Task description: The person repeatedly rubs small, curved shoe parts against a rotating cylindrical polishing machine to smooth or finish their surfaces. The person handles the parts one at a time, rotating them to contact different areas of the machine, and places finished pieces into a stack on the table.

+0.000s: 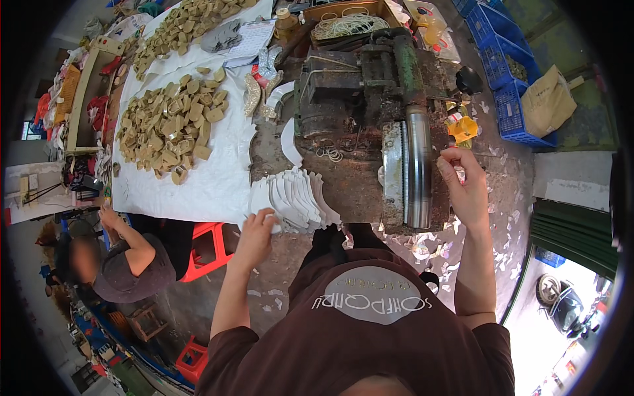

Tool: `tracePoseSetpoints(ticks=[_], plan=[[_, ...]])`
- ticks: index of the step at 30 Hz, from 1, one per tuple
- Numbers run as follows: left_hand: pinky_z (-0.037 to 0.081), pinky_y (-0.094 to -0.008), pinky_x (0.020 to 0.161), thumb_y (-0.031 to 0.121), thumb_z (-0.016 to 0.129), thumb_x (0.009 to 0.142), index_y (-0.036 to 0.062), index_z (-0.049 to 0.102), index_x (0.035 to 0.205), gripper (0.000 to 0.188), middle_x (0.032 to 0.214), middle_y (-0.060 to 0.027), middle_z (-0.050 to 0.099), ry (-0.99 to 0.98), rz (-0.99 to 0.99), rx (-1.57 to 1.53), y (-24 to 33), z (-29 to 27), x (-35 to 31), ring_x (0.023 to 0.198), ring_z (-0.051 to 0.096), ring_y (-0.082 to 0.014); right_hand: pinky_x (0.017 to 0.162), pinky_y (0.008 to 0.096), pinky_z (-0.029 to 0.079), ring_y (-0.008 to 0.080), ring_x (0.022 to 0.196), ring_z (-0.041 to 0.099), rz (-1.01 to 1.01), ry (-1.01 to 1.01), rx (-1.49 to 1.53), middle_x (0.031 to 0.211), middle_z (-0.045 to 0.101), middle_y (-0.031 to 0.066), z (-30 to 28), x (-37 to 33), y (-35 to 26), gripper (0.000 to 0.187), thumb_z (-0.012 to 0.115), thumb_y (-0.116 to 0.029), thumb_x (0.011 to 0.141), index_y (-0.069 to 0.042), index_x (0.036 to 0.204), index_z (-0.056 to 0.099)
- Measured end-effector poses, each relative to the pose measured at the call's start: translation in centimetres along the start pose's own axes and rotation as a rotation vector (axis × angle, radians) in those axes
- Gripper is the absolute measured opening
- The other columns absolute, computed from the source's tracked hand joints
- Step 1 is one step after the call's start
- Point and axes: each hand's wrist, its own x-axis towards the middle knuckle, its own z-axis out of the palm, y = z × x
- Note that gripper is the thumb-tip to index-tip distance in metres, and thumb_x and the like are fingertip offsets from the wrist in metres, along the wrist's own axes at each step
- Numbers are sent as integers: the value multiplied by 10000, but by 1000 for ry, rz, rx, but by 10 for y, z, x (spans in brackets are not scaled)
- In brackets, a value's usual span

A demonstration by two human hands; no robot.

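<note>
Scrap-strewn floor (510,188) surrounded the bench (356,188); I watched the left hand (256,241), fingers loosely parted, white curved pieces (297,197) fanned beside its fingertips, perhaps for easy picking. Steel roller (418,175) left of the right hand's (467,188) curled fingers; any pinch, I couldn't tell.

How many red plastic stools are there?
2: one red stool beside the seated co-worker, another red stool on the floor toward the lower left. Others might be hidden.

roller (419,173): 1 | white stack (298,198): 1 | tan heaps (173,125): 2 | stools (212,249): 2
</note>
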Motion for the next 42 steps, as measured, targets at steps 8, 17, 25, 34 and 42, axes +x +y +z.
tracePoseSetpoints(ticks=[8,17,25,34,42], plan=[[399,-359,952,-53,520,784,13,496,1176,398,1180,-158,445,119,154,-626,65,-51,35,1045,499,-283,749,343,448,231,804,562,-183,-119,76,884,605,85,15,-7,-41,205,670,16,773,-9,967,608],[339,-359,1025,263,488,976,23,328,1326,454,1273,-130,434,134,450,-1659,194,-25,74,1181,437,-212,822,419,382,315,1007,461,-384,118,-3,1134,527,146,65,-27,-68,291,704,36,689,-71,937,595],[381,-206,684,127,493,956,46,452,1189,250,1037,-26,475,465,86,-1038,181,-41,83,801,425,-57,685,343,437,242,737,540,-90,214,128,789,573,111,-2,-8,-54,142,547,105,795,-12,869,518],[394,-386,959,-28,565,818,-3,397,1252,466,1227,-205,386,211,434,-449,193,-1,94,1145,433,-389,774,401,375,311,777,583,-47,-254,-319,762,599,84,-13,-2,5,47,592,-66,813,-64,829,548],[326,-381,1026,-31,514,840,17,507,1113,278,1183,-168,461,317,244,-593,145,-31,79,1159,449,-327,688,352,466,245,771,603,-29,-61,-93,886,610,116,-11,0,5,178,641,-32,825,-1,995,601]])
